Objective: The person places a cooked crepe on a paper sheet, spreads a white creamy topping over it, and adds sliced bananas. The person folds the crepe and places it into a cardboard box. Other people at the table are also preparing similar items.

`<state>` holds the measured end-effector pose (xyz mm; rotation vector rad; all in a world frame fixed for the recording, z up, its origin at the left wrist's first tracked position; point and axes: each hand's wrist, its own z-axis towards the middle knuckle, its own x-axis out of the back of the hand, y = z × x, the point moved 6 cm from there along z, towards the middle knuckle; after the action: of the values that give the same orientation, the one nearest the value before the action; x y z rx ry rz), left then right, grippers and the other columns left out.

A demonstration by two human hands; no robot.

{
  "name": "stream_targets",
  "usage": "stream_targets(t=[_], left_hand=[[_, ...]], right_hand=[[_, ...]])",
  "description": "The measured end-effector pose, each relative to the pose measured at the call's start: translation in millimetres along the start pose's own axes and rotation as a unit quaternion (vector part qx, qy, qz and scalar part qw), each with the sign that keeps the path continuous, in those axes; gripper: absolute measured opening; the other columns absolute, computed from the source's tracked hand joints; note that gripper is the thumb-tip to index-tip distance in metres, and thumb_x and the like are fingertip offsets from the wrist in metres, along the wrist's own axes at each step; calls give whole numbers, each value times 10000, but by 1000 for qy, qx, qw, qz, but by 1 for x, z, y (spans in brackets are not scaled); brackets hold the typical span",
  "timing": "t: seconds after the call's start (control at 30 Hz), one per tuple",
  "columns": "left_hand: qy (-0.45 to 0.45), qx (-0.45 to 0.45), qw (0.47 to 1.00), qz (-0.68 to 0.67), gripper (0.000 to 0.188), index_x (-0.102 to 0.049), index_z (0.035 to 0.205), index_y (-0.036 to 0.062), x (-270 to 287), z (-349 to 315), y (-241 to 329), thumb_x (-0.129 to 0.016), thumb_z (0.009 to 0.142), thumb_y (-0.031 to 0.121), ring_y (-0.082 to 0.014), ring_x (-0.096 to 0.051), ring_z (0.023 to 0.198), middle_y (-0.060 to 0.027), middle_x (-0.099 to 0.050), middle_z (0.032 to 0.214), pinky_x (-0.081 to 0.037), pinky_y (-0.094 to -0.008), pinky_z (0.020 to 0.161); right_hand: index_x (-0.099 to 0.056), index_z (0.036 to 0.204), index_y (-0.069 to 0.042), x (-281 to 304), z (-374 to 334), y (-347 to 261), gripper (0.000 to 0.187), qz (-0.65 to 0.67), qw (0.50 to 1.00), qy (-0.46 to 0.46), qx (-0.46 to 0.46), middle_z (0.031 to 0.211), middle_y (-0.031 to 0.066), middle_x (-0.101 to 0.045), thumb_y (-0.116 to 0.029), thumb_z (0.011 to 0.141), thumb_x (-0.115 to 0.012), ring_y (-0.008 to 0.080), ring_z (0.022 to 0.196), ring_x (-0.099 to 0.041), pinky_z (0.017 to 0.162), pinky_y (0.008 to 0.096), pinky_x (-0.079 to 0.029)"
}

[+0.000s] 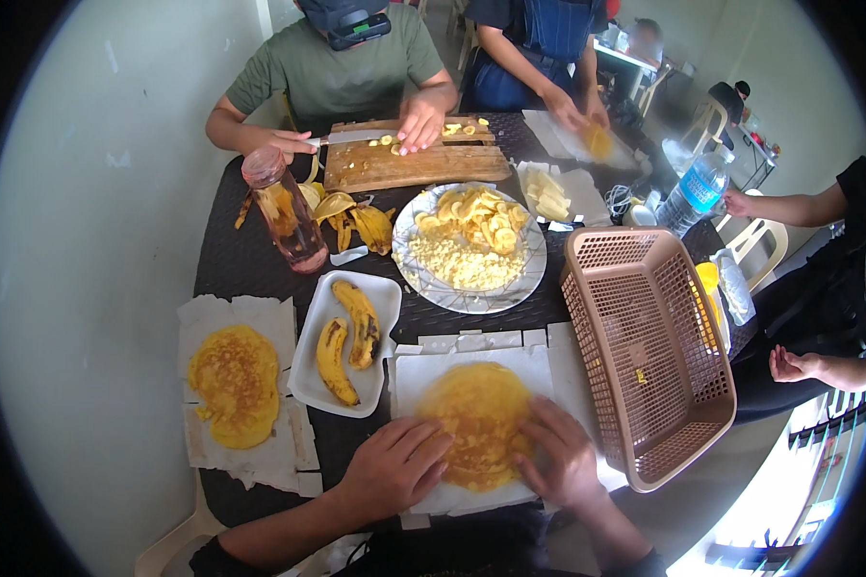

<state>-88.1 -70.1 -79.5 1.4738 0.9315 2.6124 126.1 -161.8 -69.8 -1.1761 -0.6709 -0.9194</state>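
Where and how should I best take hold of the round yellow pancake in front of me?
Best by opposite edges, I'd say: left hand from the left, right hand from the right, slipping slightly under, since the pancake is round, wide and lies flat on white paper.

2 hands [394, 464] [564, 456] apart, approx. level

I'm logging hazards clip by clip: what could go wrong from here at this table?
1. The flat yellow round, with the left hand and right hand at its edges, might tear if handled unevenly.
2. The brown basket stands close to the right hand, so a sideways sweep could bump it.
3. Across the table, a co-worker's hand is near the knife at the cutting board; a slip could cut.
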Motion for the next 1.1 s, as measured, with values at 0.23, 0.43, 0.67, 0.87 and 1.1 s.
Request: stream_targets(t=[0.23, 0.43, 0.67, 0.87, 1.1], left_hand=[[0, -5, 1000, 4, 377, -693, 1226, 45, -1, 1, 0, -769, 876, 164, -329, -654, 1137, -154, -683, 1218, -554, -431, 985], [-1, -1, 1000, 5, 395, -696, 1224, 42, 0, 1, 1, -783, 856, 155, -333, -659, 1143, -157, -685, 1223, -560, -433, 984], [-1, -7, 1000, 6, 402, -693, 1223, 42, 1, 0, 2, -785, 848, 154, -332, -656, 1142, -158, -680, 1225, -560, -437, 970], [1, -11, 1000, 8, 376, -696, 1202, 41, 0, -2, 3, -784, 855, 156, -329, -650, 1149, -154, -675, 1227, -555, -434, 973], [-5, -5, 1000, -1, 367, -699, 1202, 41, 0, -2, 4, -780, 862, 155, -327, -647, 1157, -157, -672, 1229, -553, -435, 979]], right_hand=[[-752, 1157, -18, 1, -1, 0, 406, -11, 1000, 7, -6, 1372, 236, -650, -233, 825, -845, 409, 1297, -629, 1082, 492, -520], [-751, 1139, -17, 0, -1, 1, 397, -9, 1000, 3, -7, 1367, 235, -652, -239, 824, -845, 411, 1293, -631, 1080, 493, -524], [-748, 1138, -11, 2, -1, -2, 403, -11, 1000, 8, 2, 1368, 239, -648, -226, 812, -847, 416, 1290, -631, 1082, 494, -523], [-747, 1135, 6, 3, -1, -5, 403, -16, 1000, 10, 5, 1365, 245, -649, -216, 812, -842, 418, 1291, -630, 1081, 493, -525], [-748, 1133, 5, 3, -3, -5, 401, -20, 1000, 8, 2, 1369, 242, -649, -216, 812, -843, 414, 1299, -627, 1084, 489, -524]])
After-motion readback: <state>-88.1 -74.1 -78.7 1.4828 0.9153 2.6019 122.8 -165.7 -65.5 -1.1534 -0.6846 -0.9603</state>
